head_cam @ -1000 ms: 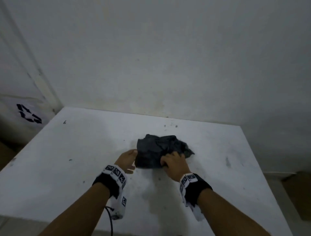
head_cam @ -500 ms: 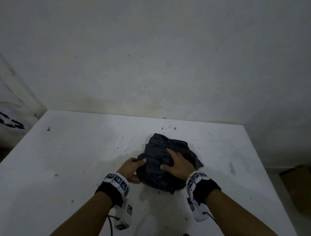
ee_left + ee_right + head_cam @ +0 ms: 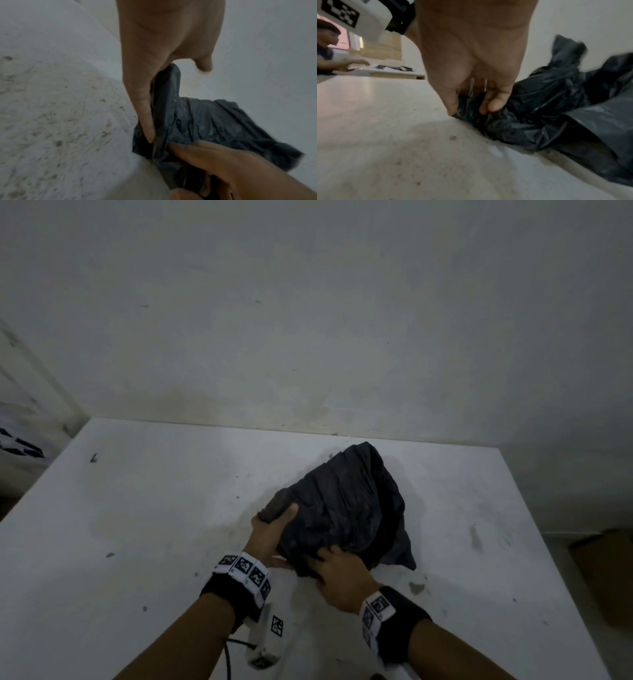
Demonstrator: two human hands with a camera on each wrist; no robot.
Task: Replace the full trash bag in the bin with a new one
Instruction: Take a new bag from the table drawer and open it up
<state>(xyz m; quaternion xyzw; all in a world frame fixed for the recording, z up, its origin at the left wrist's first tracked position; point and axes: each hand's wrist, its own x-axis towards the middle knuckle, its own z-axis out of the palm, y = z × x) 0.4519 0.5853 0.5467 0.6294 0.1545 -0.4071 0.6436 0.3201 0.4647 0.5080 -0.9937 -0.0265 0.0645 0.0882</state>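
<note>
A crumpled black trash bag (image 3: 342, 505) lies partly lifted on the white table (image 3: 137, 508), near the middle. My left hand (image 3: 270, 529) grips its left corner, thumb on top; in the left wrist view a fold of the bag (image 3: 214, 121) is pinched between the fingers (image 3: 144, 108) of my left hand. My right hand (image 3: 339, 577) holds the near edge, and its fingertips (image 3: 494, 104) are curled into the folds of the bag (image 3: 547, 108). No bin shows in any view.
A stained wall (image 3: 308, 337) rises right behind the table. A cardboard box (image 3: 606, 570) stands on the floor to the right, and a box with a black recycling mark (image 3: 20, 443) to the left. Another person (image 3: 327, 54) sits at a far desk.
The bag has opened out from a small wad into a larger bundle and risen off the table. My left hand moved from beside it to gripping its corner; my right hand slid to the near edge.
</note>
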